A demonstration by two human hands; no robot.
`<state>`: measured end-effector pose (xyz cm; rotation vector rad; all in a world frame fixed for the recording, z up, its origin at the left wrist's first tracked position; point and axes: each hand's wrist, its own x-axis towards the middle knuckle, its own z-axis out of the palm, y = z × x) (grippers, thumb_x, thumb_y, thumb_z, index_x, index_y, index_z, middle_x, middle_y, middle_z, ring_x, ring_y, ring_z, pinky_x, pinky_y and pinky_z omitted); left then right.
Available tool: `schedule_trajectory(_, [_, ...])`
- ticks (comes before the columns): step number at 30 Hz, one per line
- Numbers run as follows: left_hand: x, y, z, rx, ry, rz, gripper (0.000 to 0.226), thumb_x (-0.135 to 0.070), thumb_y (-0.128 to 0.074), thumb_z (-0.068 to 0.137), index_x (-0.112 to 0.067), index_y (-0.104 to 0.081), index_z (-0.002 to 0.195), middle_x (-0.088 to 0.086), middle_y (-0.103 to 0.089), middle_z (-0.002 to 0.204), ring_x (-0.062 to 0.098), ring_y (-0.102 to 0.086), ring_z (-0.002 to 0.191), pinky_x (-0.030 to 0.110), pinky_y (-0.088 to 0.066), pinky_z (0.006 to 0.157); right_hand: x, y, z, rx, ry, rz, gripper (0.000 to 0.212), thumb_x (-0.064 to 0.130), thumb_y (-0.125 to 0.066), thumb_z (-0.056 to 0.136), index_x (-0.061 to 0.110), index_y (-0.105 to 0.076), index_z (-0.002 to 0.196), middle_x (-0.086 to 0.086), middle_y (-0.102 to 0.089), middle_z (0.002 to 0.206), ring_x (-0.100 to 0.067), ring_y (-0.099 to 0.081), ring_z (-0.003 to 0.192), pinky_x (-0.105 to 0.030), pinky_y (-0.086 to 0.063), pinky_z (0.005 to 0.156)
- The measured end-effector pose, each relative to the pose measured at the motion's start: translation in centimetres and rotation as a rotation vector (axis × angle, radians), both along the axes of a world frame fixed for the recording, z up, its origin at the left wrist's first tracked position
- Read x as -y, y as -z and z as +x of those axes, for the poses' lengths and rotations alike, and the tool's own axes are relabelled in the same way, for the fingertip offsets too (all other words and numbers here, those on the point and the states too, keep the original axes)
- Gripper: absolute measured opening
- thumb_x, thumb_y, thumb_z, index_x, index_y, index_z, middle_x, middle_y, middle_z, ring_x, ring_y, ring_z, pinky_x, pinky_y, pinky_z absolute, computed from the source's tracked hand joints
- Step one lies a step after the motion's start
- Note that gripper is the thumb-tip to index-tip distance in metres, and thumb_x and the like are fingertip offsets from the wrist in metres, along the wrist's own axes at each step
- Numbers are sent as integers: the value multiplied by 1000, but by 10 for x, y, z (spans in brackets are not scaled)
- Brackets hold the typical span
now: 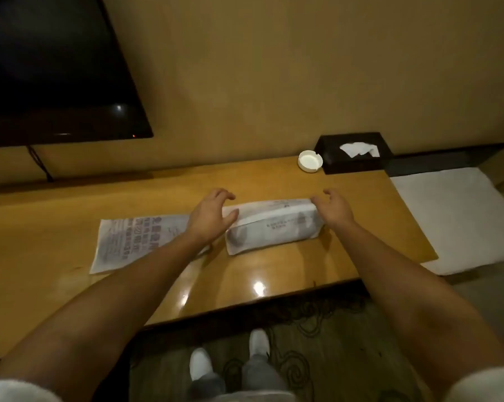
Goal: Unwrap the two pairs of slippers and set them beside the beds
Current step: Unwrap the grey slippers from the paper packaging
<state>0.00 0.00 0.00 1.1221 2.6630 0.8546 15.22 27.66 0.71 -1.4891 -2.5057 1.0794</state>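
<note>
A white wrapped slipper pack (pixel 274 227) with dark print lies on the wooden desk (pixel 274 274), stacked two high as far as I can tell. My left hand (pixel 211 216) hovers at its left end, fingers spread, thumb touching the wrapper. My right hand (pixel 333 207) is at the right end, fingers apart, resting on or just over the top corner. Neither hand has closed on the pack. The slippers inside are hidden by the wrapping.
A printed sheet (pixel 129 242) lies flat left of the pack. At the back right stand a white ashtray (pixel 310 161) and a black tissue box (pixel 354 152). A dark TV (pixel 56 68) hangs upper left. A white cushion (pixel 459 216) adjoins the desk's right end.
</note>
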Motion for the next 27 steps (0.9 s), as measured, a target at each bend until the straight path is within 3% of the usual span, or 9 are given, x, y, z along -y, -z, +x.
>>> schedule_trajectory(3, [-41,17,12,105,145,-249,69,-50,-69,87,-21,-47,145,8,-36,157,27,-36,143,40,-36,114,-4,29,6,-54,123,-121,72,50,-61,97,15,-39,156,-14,-45,156,-37,-47,139,-44,-43,110])
schedule_trajectory(7, [-75,52,26,265,186,-510,97,-60,-70,81,-25,-23,158,8,-22,163,29,-28,146,42,-32,117,-25,64,8,-91,189,-245,78,54,-61,94,19,-35,159,-10,-45,158,-35,-49,139,-45,-45,112])
schedule_trajectory(10, [-78,66,32,240,156,-554,101,-60,-72,78,-26,-20,158,9,-22,163,29,-26,146,43,-30,118,-39,75,-1,-199,252,-424,79,53,-66,91,18,-38,157,-7,-50,154,-30,-56,132,-46,-49,109])
schedule_trajectory(12, [-75,72,37,200,138,-530,102,-57,-74,78,-26,-20,158,10,-22,163,30,-26,146,43,-28,119,-39,77,-7,-233,239,-532,73,51,-71,88,16,-49,149,-7,-59,143,-25,-65,116,-42,-57,98])
schedule_trajectory(16, [-70,76,47,228,125,-548,106,-59,-73,79,-22,-14,160,11,-18,164,30,-21,148,45,-23,121,-34,80,-16,-242,199,-573,55,35,-79,84,16,-60,132,-8,-70,122,-23,-70,99,-40,-62,82])
schedule_trajectory(19, [-67,52,38,497,103,-384,108,-66,-72,77,-21,-18,159,7,-24,163,26,-28,146,42,-28,118,-33,47,-33,-275,74,-505,40,35,-77,86,24,-61,121,-3,-69,116,-14,-67,90,-28,-56,61])
schedule_trajectory(22, [-67,7,35,485,27,-84,105,-70,-73,73,-26,-26,155,-5,-37,155,8,-40,134,33,-40,108,-23,-11,-54,-331,-223,-466,40,39,-81,82,33,-60,115,11,-68,107,-9,-68,95,-27,-59,70])
schedule_trajectory(24, [-63,-30,39,666,-21,190,90,-61,-79,75,-34,-36,148,-20,-53,141,-4,-54,123,21,-50,95,-7,-51,-62,-377,-392,-483,40,38,-86,77,33,-65,111,14,-73,101,-4,-72,91,-20,-59,71])
schedule_trajectory(27, [-42,-69,51,1020,-47,513,53,-41,-83,81,-35,-62,129,-4,-70,126,18,-69,115,31,-59,86,24,-98,-60,-463,-579,-529,29,37,-86,76,27,-76,101,6,-80,99,-11,-77,93,-25,-62,77])
